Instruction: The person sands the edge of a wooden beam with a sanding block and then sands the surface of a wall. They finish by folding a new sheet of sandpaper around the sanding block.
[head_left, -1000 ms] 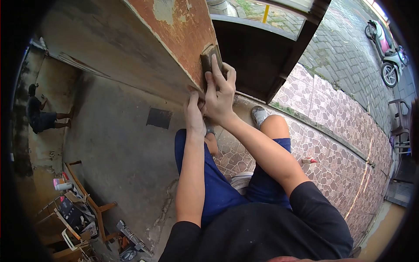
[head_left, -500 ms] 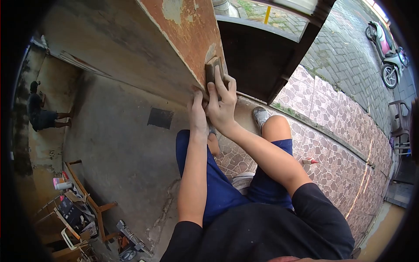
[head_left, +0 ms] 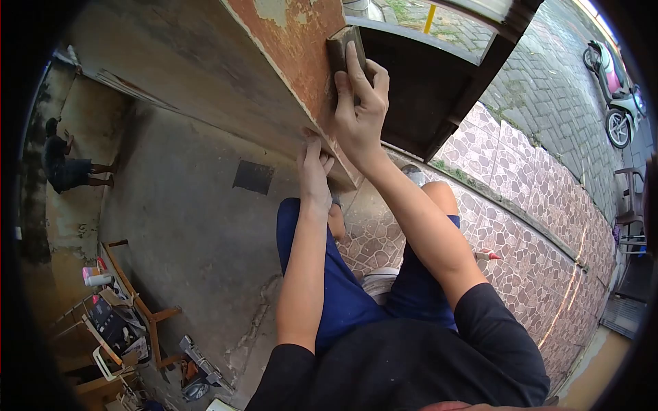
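Note:
My right hand [head_left: 360, 109] presses a dark brown sanding block [head_left: 340, 46] flat against a reddish-brown wall face [head_left: 295, 48] with patches of bare plaster. My fingers lie over the block and cover its lower part. My left hand [head_left: 313, 168] rests lower down, fingertips on the wall's corner edge [head_left: 301, 120], holding nothing. I sit on the ground with both knees in blue shorts below the hands.
A dark window frame [head_left: 425, 89] stands right of the wall. Patterned tiles [head_left: 521, 226] cover the ground on the right, with a small red-tipped object [head_left: 488, 255]. A parked scooter [head_left: 613, 89] stands far right. Another person [head_left: 65, 168] works far left; wooden frames and clutter [head_left: 130, 322] lie lower left.
My right hand has slid the sanding block upward along the wall face. My left hand has stayed at the corner edge.

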Tool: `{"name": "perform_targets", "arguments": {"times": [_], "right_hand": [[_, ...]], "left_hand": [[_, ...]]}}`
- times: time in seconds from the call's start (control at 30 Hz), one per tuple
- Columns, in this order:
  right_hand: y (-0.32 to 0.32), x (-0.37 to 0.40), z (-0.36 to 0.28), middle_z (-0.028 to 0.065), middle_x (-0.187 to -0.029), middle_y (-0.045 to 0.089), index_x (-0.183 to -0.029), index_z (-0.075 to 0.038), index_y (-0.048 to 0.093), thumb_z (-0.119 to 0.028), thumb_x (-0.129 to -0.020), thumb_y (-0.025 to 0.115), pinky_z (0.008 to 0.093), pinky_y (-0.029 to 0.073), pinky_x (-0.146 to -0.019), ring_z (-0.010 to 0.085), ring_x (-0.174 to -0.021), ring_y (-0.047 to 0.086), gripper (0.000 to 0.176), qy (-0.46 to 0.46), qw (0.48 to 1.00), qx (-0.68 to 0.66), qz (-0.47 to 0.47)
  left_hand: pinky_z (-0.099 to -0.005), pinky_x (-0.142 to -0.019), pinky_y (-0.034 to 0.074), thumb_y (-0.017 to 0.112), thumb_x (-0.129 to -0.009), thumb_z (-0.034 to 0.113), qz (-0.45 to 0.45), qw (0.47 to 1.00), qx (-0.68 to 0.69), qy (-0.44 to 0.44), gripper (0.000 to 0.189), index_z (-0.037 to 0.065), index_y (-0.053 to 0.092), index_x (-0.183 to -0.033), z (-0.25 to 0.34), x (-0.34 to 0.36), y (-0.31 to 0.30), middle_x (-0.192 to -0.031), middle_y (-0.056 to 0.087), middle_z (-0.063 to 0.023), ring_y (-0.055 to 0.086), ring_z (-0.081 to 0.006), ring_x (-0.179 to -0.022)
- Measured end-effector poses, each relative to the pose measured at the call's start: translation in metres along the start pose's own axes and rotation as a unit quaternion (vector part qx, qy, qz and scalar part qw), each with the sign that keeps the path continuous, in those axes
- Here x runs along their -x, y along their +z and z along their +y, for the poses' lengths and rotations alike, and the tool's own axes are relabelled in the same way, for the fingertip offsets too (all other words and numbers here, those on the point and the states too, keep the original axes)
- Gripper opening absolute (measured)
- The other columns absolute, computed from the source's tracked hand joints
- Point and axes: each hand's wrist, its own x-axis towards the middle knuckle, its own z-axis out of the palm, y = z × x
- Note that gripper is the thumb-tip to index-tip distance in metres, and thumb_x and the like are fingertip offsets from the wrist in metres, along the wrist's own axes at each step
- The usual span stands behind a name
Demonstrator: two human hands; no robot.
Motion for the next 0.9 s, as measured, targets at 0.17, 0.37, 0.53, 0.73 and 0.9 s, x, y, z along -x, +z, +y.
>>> {"name": "perform_targets", "arguments": {"times": [0.17,0.37,0.53,0.73,0.9], "right_hand": [[-0.010,0.053,-0.012,0.0237,-0.118,0.055,-0.141,-0.011,0.067,-0.003,-0.093,0.068,0.0425,0.045,-0.101,0.0369,-0.112,0.054,0.049,-0.013,0.999,-0.001,-0.033],[0.002,-0.020,-0.011,0.0180,-0.116,0.056,-0.144,-0.011,0.064,0.003,-0.096,0.063,0.0349,0.051,-0.082,0.0245,-0.094,0.060,0.049,-0.049,0.999,-0.001,0.015],[-0.015,0.030,-0.017,0.0188,-0.121,0.058,-0.142,-0.007,0.064,0.004,-0.095,0.064,0.0367,0.051,-0.091,0.0263,-0.101,0.061,0.049,-0.061,0.997,0.033,-0.040],[0.000,-0.056,-0.028,0.0160,-0.114,0.060,-0.143,-0.008,0.064,-0.001,-0.097,0.066,0.0329,0.050,-0.081,0.0237,-0.093,0.059,0.047,-0.106,0.994,0.031,0.011],[-0.008,-0.025,-0.027,0.0246,-0.117,0.058,-0.144,-0.012,0.063,-0.008,-0.097,0.066,0.0411,0.046,-0.095,0.0354,-0.106,0.056,0.047,-0.068,0.997,0.002,-0.042]], "left_hand": [[-0.0351,-0.106,0.044,0.048,-0.107,0.039,-0.016,0.999,0.032,0.018,0.054,-0.002,0.048,-0.142,0.016,0.013,0.014,-0.125,0.060,-0.0100,0.059,-0.0185,-0.116],[-0.0287,-0.102,0.042,0.050,-0.107,0.043,0.016,1.000,0.007,0.001,0.046,0.003,0.054,-0.131,0.002,0.009,0.005,-0.112,0.057,-0.0028,0.055,-0.0093,-0.102],[-0.0308,-0.105,0.042,0.050,-0.107,0.052,-0.008,0.999,0.017,0.035,0.053,0.003,0.054,-0.129,0.001,0.002,0.010,-0.115,0.054,-0.0026,0.054,-0.0091,-0.104],[-0.0400,-0.118,0.033,0.051,-0.102,0.066,0.006,1.000,-0.028,0.005,0.083,-0.002,0.044,-0.148,-0.001,0.004,0.004,-0.137,0.051,-0.0101,0.047,-0.0171,-0.128],[-0.0445,-0.122,0.029,0.052,-0.103,0.063,0.003,1.000,0.010,-0.001,0.078,0.003,0.041,-0.153,-0.006,-0.010,-0.001,-0.152,0.043,-0.0121,0.043,-0.0244,-0.141]]}}
